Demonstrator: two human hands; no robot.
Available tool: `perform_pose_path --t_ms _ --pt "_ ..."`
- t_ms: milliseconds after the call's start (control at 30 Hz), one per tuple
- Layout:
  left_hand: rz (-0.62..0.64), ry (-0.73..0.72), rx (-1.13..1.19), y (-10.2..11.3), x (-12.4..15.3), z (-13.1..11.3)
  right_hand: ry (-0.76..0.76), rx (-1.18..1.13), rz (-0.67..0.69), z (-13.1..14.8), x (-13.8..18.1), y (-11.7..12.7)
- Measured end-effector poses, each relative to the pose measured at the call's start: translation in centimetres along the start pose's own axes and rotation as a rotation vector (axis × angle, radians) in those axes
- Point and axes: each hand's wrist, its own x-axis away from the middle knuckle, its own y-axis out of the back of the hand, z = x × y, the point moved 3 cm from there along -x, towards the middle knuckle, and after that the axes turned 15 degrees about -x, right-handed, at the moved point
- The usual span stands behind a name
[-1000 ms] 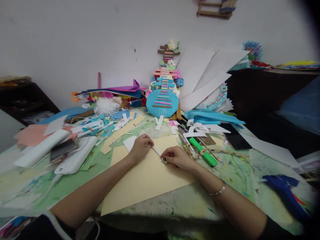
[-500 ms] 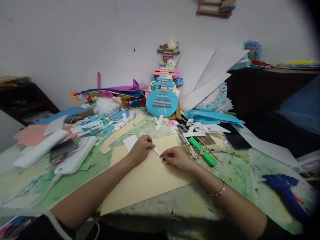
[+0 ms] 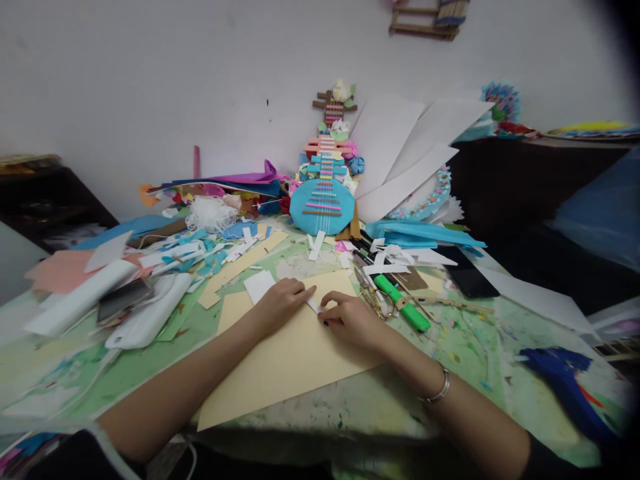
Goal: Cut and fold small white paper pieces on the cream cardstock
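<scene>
A narrow white paper strip (image 3: 313, 305) lies between my hands over a large cream sheet of card (image 3: 280, 380). My left hand (image 3: 281, 303) holds its far end, the fingers together and the index finger stretched along the strip. My right hand (image 3: 350, 320) is curled at the near end, thumb and index finger closed in on it; the fingertips cover part of the strip. A small white paper piece (image 3: 259, 285) lies at the card's upper left, partly behind my left hand.
Right of the card lie gold-handled scissors (image 3: 377, 300), a bright green cutter-like tool (image 3: 403, 303) and a black phone (image 3: 467, 273). A blue glue gun (image 3: 565, 387) rests far right. A white power strip (image 3: 150, 313) is at left. A blue paper instrument (image 3: 321, 207) stands behind.
My left index finger has straightened along the strip, and my left hand lies flatter. My right fingers have shifted slightly up the strip, so less of it shows.
</scene>
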Motion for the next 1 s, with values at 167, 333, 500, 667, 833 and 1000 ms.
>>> perform_pose_path --t_ms 167,333,500,667,833,1000 --pt "0.028 0.034 0.044 0.3 1.0 -0.4 0.013 0.066 0.092 0.9 0.1 0.1" --pt "0.070 0.000 0.051 1.4 1.6 -1.2 0.003 0.161 0.146 1.2 0.2 0.1" --pt "0.119 -0.049 0.079 2.3 2.1 -1.5 -0.011 0.198 0.157 0.9 0.4 0.0" --pt "0.158 -0.084 0.085 2.4 3.0 -1.6 -0.043 0.189 0.177 1.1 0.4 0.1" --pt "0.172 -0.079 0.098 2.1 3.3 -1.5 -0.077 0.193 0.188 1.7 0.4 0.4" --pt "0.197 -0.011 0.072 1.7 3.5 -1.3 -0.062 0.213 0.218 1.9 0.4 0.4"
